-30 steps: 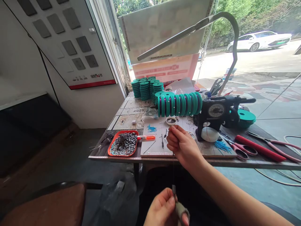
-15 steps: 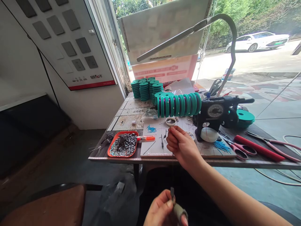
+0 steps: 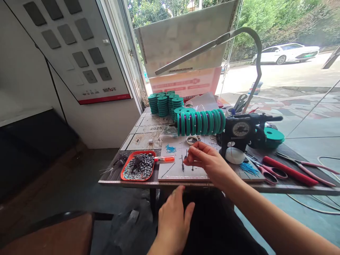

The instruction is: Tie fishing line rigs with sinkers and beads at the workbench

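Observation:
My right hand [image 3: 209, 161] is closed in a pinch above the front of the white board [image 3: 148, 179]. A thin line ran down from these fingers a moment ago; now it is too fine to follow. A small dark weight-like piece [image 3: 192, 167] shows just under the fingers; I cannot tell whether it hangs or lies on the board. Two similar dark pieces on wire, one being this slim one [image 3: 182, 165], lie to its left. Over my lap, below the table edge, my left hand [image 3: 174, 216] is open, thumb apart, with nothing visible in it.
A red tray [image 3: 153, 166] of grey cylinders stands left, beside an orange-capped tube [image 3: 167, 159]. Behind are a small round dish [image 3: 191, 140], green spools on a winder [image 3: 202, 122] and stacked spools [image 3: 162, 106]. Scissors [image 3: 271, 175], a red roll [image 3: 289, 171] and pliers [image 3: 305, 168] lie right.
My left hand has let go of the small grey cylinder at the line's end, opened, and moved up and left. My right hand has lowered slightly, still pinched.

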A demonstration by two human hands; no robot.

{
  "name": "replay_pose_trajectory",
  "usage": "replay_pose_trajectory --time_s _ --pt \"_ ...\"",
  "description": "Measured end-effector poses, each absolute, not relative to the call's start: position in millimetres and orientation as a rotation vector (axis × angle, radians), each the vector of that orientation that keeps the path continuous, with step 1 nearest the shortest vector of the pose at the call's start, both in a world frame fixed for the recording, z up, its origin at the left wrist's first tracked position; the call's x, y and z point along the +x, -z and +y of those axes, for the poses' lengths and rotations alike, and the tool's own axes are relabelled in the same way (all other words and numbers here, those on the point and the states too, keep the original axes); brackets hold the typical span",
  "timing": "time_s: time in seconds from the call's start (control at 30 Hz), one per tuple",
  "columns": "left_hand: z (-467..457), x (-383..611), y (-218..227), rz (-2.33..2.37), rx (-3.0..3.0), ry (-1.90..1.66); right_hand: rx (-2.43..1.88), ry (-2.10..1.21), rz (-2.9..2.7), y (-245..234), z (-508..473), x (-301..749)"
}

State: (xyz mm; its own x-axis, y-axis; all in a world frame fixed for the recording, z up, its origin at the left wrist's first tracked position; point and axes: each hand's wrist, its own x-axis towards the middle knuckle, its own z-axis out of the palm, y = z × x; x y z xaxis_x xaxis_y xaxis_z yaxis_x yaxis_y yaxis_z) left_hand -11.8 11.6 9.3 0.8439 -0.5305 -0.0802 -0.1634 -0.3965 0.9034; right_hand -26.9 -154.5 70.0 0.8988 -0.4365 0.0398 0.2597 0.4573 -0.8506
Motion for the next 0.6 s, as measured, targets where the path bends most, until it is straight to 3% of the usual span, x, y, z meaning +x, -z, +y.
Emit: replay_pose_trajectory --time_s 0.17,0.47,0.6 --pt "-35.0 8.4 -50.5 -0.687 1.635 0.361 -1.132 0.464 0.163 -77.0 -163.8 -31.7" --pt "-63.9 4.4 -45.7 -0.459 1.148 0.776 -0.935 0.310 0.220 -70.5 -162.6 -29.0" --pt "-63.7 0.9 -44.6 -0.405 1.064 0.775 -0.841 0.321 0.215 -74.9 -158.4 -24.1"
